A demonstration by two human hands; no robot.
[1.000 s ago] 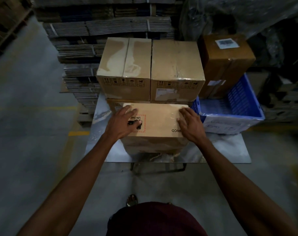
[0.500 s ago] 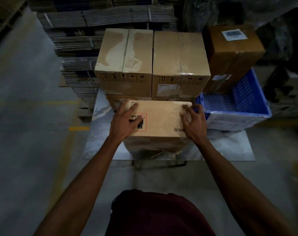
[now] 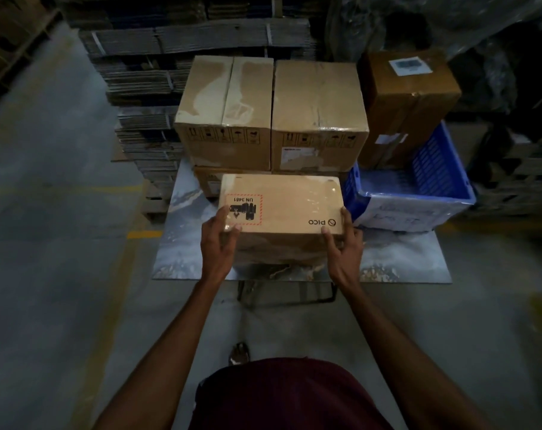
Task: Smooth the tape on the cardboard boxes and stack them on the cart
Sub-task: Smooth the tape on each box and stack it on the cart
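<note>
A small cardboard box (image 3: 282,203) with a PICO mark and a red-bordered UN 3481 label sits at the front of the metal cart platform (image 3: 400,259). Clear tape shines across its top. My left hand (image 3: 218,240) grips its near left corner, thumb on the top edge and fingers against the front face. My right hand (image 3: 344,240) grips the near right corner the same way. Behind it, two bigger taped boxes (image 3: 224,110) (image 3: 317,107) stand side by side on a lower box (image 3: 206,181).
A blue plastic crate (image 3: 418,193) rests on the cart's right side. Behind it stands a darker brown box (image 3: 409,97) with a white label. Bundles of flat cardboard (image 3: 145,97) are piled at the back left. Concrete floor surrounds the cart.
Both hands slid back from flat on the box top to its near corners, uncovering the labels. The camera view shifted slightly.
</note>
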